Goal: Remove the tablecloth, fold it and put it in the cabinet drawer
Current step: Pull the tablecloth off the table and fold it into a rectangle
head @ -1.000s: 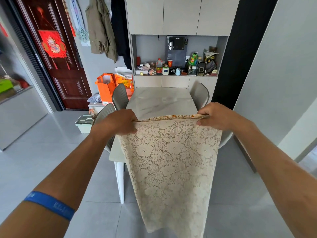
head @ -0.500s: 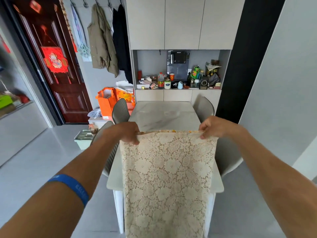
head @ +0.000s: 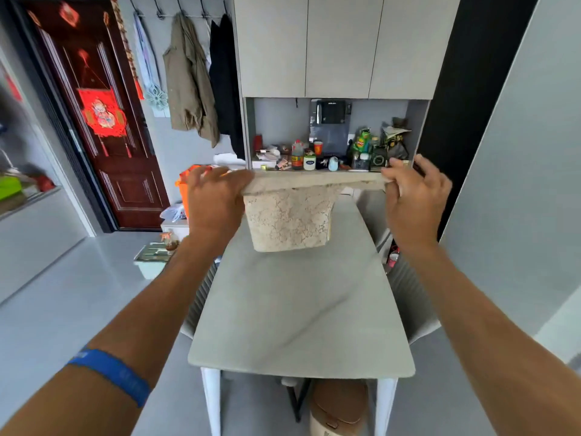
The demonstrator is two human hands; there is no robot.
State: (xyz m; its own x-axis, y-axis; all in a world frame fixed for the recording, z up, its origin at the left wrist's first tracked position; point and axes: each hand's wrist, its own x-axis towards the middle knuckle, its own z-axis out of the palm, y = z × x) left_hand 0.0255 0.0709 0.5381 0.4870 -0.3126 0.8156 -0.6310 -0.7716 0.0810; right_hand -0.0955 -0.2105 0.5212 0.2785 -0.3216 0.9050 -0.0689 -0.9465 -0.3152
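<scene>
Marble dining table [head: 298,325] sits bare below both hands, so we're mid-fold: left hand [head: 213,199] and right hand [head: 412,196] each pinch a top corner of the lace tablecloth [head: 289,215], stretched between them. Next it needs halving again. Cluttered cabinet shelf [head: 330,158] sits just beyond; no drawer visible yet.

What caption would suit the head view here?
Both hands, left hand and right hand, hold the lace tablecloth stretched in the air above the bare marble table.
</scene>
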